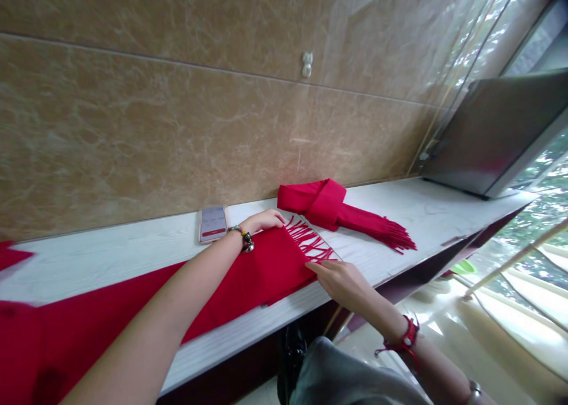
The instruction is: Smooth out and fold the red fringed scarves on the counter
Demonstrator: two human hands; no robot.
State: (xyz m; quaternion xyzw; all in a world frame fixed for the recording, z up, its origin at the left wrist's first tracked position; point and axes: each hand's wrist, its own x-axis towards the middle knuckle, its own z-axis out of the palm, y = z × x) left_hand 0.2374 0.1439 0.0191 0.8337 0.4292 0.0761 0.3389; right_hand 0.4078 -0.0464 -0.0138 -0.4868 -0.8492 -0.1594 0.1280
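Observation:
A long red scarf (266,263) lies spread along the white counter, its fringed end towards the right and its other end running out of view at lower left. My left hand (265,219) is closed at the far corner of that fringed end. At the near corner, my right hand (339,279) pinches the scarf's edge between thumb and fingers. Loose red strands lie on the counter between both hands. Just beyond them rests a second red scarf (331,207), folded over itself, with its fringe pointing right.
A phone (213,223) with its screen lit lies against the marble-patterned wall (177,127). More red cloth (13,255) shows at the left edge. A dark grey box-shaped appliance (492,133) stands at the counter's (381,197) right end, near windows. A small white hook (307,64) is on the wall.

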